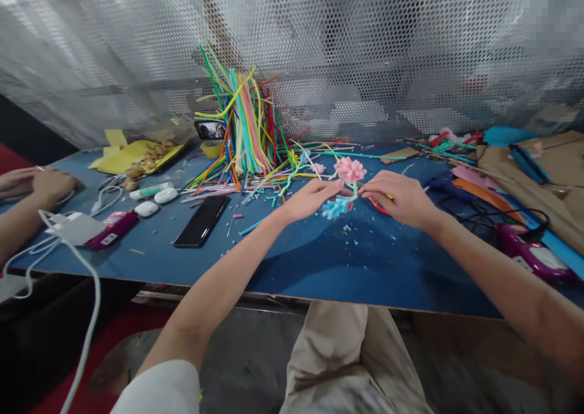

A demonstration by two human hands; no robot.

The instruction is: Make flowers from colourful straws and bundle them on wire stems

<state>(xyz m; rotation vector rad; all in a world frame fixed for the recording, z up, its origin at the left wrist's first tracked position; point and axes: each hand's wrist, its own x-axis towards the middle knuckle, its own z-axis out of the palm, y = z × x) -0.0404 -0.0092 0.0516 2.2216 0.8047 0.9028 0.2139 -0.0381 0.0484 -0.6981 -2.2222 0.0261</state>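
Note:
A pipe-cleaner flower has a fluffy pink head [350,169] and a pale green stem [354,190]. My left hand [312,198] is closed on it from the left, thumb and fingers near the stem. A light blue pipe-cleaner flower [336,207] hangs just under my left fingertips; whether it joins the same stem I cannot tell. From the right, my right hand [398,198] pinches at the green stem with its fingertips. Under that hand, a red-handled tool [378,207] with a bit of yellow shows in part; its kind is hidden.
A tall bunch of coloured pipe cleaners [246,128] stands at the back. Left are a black phone [201,221], white earbud cases [165,195], a purple power bank [112,229] and another person's hands [50,184]. At right lie brown paper [554,170] and a purple device [531,252] with cables.

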